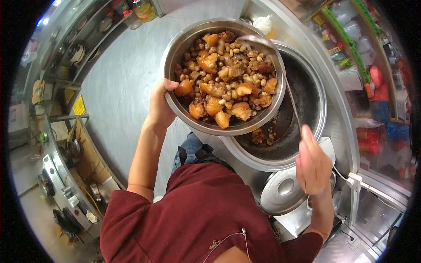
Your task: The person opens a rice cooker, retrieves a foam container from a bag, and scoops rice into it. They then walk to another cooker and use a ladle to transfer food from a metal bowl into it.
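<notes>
My left hand (161, 103) grips the left rim of a steel bowl (193, 125), its thumb over the edge. Chunks of braised meat (230, 70) and many beans (250, 57) fill the bowl. My right hand (312, 164) is closed around the end of a long-handled metal ladle (293, 98). The ladle's head rests at the bowl's far right side, over the food, partly blurred. Beneath the bowl's right side stands a large dark-bottomed pot (302, 83). A few meat pieces and beans (263, 136) lie in its bottom with some dark liquid.
A metal lid (284, 192) lies near my right forearm. Behind the bowl stands a white-topped bottle (263, 24). Shelves with bags and packets (364, 57) run along the right. At the left are a stove counter (66, 193) and racks, with an oil bottle (144, 11) farther back.
</notes>
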### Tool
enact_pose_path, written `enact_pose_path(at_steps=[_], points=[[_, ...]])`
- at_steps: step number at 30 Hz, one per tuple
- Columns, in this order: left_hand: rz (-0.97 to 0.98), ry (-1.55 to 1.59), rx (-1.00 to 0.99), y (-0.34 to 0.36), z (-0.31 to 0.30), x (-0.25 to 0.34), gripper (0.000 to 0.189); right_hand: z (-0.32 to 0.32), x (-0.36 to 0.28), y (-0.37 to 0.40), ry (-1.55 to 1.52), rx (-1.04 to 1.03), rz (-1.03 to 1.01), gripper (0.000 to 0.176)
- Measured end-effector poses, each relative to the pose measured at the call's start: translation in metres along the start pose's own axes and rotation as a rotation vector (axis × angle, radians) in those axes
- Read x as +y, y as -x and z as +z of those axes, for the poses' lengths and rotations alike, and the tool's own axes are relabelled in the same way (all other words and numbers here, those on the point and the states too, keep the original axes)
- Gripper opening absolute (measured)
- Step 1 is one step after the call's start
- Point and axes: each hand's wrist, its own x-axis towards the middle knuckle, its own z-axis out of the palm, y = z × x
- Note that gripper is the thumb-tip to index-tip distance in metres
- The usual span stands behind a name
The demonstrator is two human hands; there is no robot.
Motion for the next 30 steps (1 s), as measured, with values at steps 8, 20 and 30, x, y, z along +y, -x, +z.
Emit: enact_pose_path(at_steps=[8, 20, 30], points=[[-0.023, -0.019, 0.008, 0.001, -0.004, -0.004, 0.058, 0.009, 0.01, -0.022, -0.044, -0.121, -0.023, 0.036], [-0.117, -0.093, -0.018, 0.007, 0.015, 0.001, 0.048, -0.021, 0.019, -0.039, -0.869, 0.054, 0.808, 0.03], [-0.092, -0.142, 0.007, -0.001, 0.003, -0.004, 0.059, -0.017, 0.051, -0.039, -1.125, 0.329, 1.003, 0.032]])
